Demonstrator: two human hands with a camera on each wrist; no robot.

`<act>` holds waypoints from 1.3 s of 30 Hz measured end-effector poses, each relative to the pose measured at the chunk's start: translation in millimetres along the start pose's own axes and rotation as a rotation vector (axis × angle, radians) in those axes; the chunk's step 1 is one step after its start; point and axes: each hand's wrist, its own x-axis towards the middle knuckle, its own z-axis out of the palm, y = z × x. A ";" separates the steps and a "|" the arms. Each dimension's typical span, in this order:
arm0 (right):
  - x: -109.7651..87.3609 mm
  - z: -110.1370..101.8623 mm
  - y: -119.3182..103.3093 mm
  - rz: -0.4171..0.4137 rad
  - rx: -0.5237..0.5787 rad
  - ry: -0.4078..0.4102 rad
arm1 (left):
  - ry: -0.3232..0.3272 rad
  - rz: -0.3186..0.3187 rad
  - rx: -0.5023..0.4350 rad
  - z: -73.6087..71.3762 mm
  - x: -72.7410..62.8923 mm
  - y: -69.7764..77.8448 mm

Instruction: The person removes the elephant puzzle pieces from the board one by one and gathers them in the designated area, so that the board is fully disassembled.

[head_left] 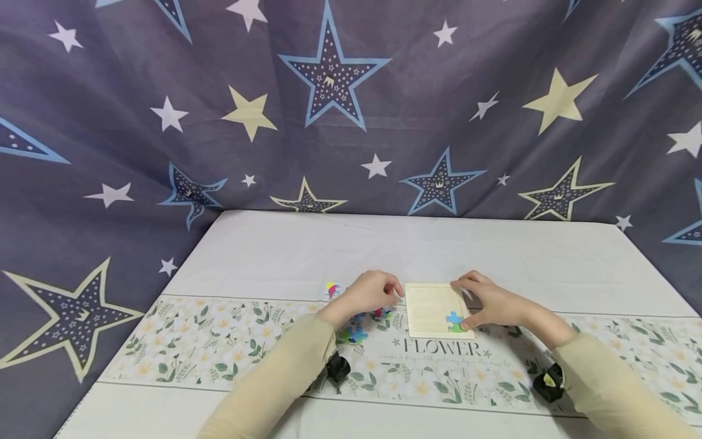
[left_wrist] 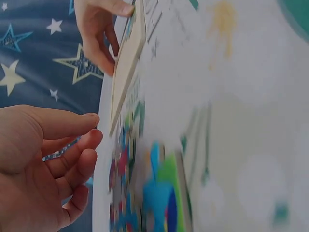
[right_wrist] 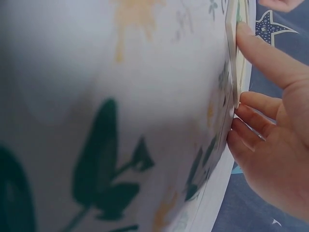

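A square, pale wooden puzzle board [head_left: 430, 305] with a raised rim lies flat on the table. One blue and green jigsaw piece [head_left: 454, 318] sits in its near right corner. My right hand [head_left: 496, 303] holds the board at its right side, thumb by that piece and fingers along the edge. My left hand [head_left: 373, 291] hovers just left of the board, fingers loosely bent. Nothing shows between its thumb and fingertips in the left wrist view. Below it, loose jigsaw pieces [left_wrist: 161, 198] lie in a colourful cluster, partly hidden by the left arm in the head view.
A small piece with a yellow and red picture [head_left: 332, 289] lies left of the left hand. The white tablecloth [head_left: 307, 250] carries a floral band with the printed word FLOWER [head_left: 441, 347]. A star-patterned curtain [head_left: 351, 152] hangs behind the table.
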 end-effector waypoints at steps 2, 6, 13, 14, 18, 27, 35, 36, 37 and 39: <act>0.2 -0.6 0.5 0.001 -0.003 -0.004 | -0.004 0.015 0.009 3.7 4.0 5.4; 0.3 -1.6 1.3 0.003 -0.011 -0.008 | -0.012 0.036 0.029 11.9 12.3 14.9; -0.6 -2.3 1.5 0.000 0.012 -0.016 | -0.064 0.058 0.015 26.7 21.5 28.2; -0.6 -2.4 1.7 -0.001 0.014 -0.017 | -0.071 0.064 0.009 28.3 22.2 29.7; -0.9 -3.5 2.0 -0.010 0.023 -0.023 | -0.095 0.088 -0.002 35.5 26.0 34.1; -2.2 -2.9 4.3 -0.065 0.018 -0.050 | -0.099 0.088 0.074 45.7 32.6 44.3; -2.4 0.2 5.1 -0.076 0.008 -0.054 | -0.087 0.104 0.175 50.1 31.2 53.5; -2.4 0.2 4.9 -0.077 0.003 -0.057 | -0.086 0.105 0.177 51.4 31.4 53.9; -2.5 0.2 4.3 -0.075 0.001 -0.060 | -0.086 0.107 0.185 53.0 32.0 53.7; -2.5 0.0 3.4 -0.075 -0.004 -0.064 | -0.085 0.106 0.193 54.7 32.4 53.9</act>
